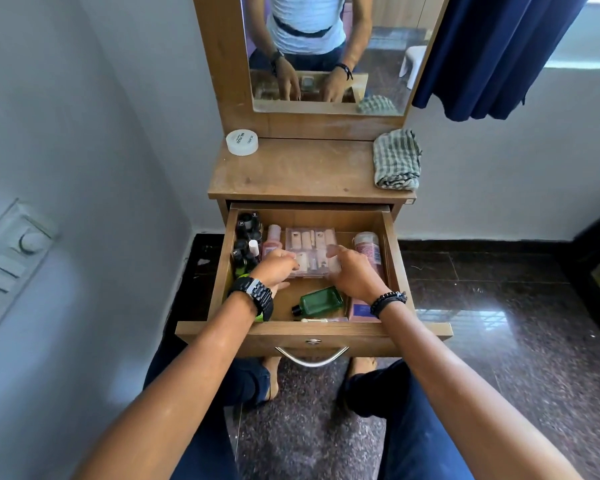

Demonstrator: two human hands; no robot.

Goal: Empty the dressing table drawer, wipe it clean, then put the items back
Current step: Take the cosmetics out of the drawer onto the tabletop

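Green bottle (pixel 321 301), green-and-white checked cloth (pixel 396 160), white round tin (pixel 242 142), navy curtain (pixel 492 53).
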